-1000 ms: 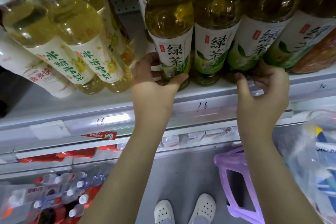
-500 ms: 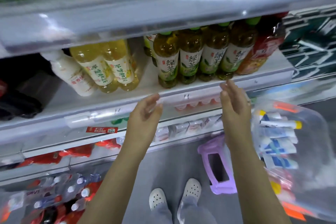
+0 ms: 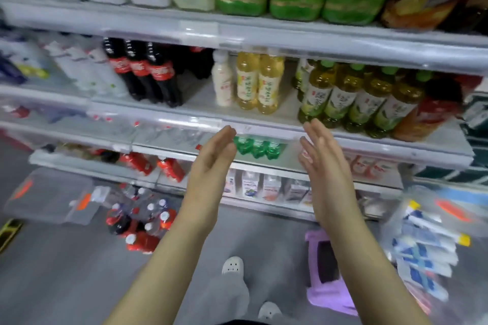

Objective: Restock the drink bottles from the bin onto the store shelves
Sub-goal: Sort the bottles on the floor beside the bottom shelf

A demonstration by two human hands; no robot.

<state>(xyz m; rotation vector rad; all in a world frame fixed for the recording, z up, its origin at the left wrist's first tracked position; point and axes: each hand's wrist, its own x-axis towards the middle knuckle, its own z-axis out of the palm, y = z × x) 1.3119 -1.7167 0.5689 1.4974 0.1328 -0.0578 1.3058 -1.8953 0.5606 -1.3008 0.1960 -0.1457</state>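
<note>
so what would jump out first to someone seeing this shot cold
The left hand and right hand, open and empty, are held up mid-frame before the shelf edge. Beyond the right hand stands a row of green-capped tea bottles, with dark cola bottles further left on the same shelf.

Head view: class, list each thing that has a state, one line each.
left hand: open, empty
right hand: open, empty
green tea bottles: upright, capped, on shelf
cola bottles: upright on shelf
clear bin: holds bottles lying on their sides

Shop: stocked drink shelves
</note>
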